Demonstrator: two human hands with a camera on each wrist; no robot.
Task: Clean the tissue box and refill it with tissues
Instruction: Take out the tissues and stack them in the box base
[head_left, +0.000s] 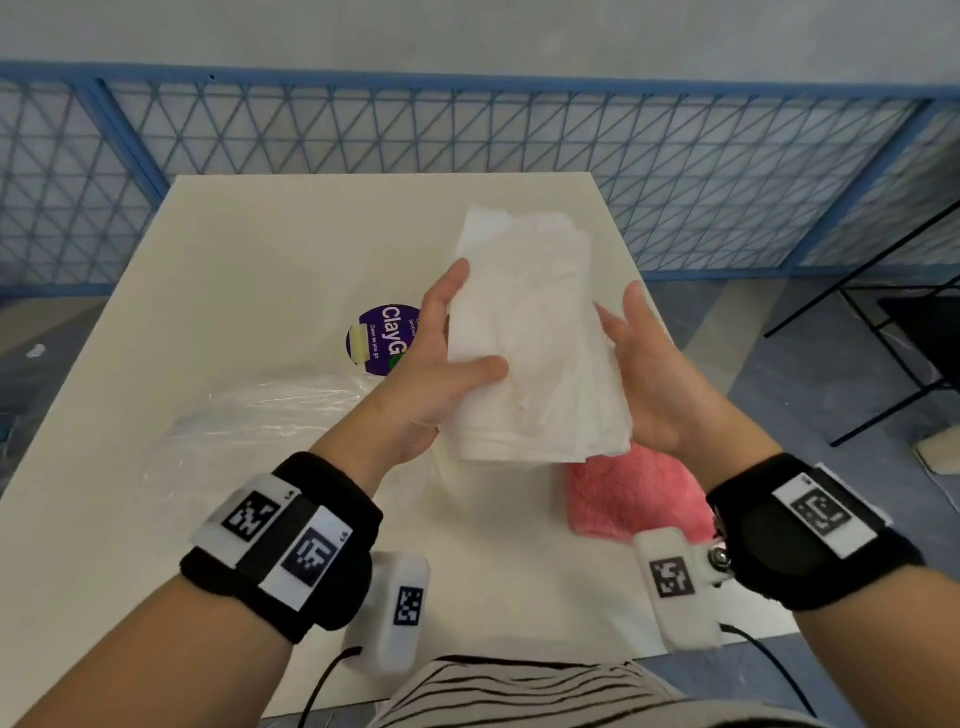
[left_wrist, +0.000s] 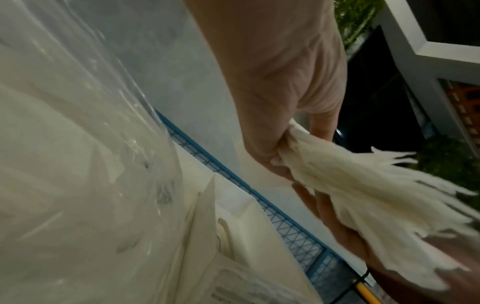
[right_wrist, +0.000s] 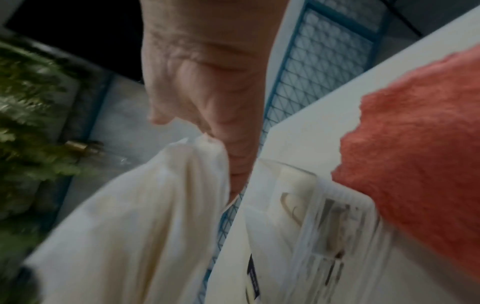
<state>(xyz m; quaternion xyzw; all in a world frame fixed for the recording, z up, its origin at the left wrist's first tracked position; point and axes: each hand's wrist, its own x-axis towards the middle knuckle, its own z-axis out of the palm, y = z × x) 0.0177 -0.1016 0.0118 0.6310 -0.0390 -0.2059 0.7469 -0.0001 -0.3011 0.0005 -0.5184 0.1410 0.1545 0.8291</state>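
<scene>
I hold a thick stack of white tissues (head_left: 535, 338) up over the cream table (head_left: 260, 249) with both hands. My left hand (head_left: 447, 358) grips its left edge, thumb across the front and fingers behind. My right hand (head_left: 639, 364) holds the right edge. In the left wrist view the tissue stack (left_wrist: 363, 195) fans out from the pinching fingers. In the right wrist view the tissues (right_wrist: 145, 216) hang from my fingers. A cream box with an oval slot (left_wrist: 233, 232) lies on the table under clear plastic, and the head view hides it behind the tissues.
A crumpled clear plastic wrapper (head_left: 260, 415) lies at centre left beside a purple round ClayGo label (head_left: 384, 338). A pink cloth (head_left: 634, 493) lies near the front right edge. A blue mesh fence (head_left: 467, 130) stands behind the table, and a black metal frame (head_left: 883, 338) stands at the right.
</scene>
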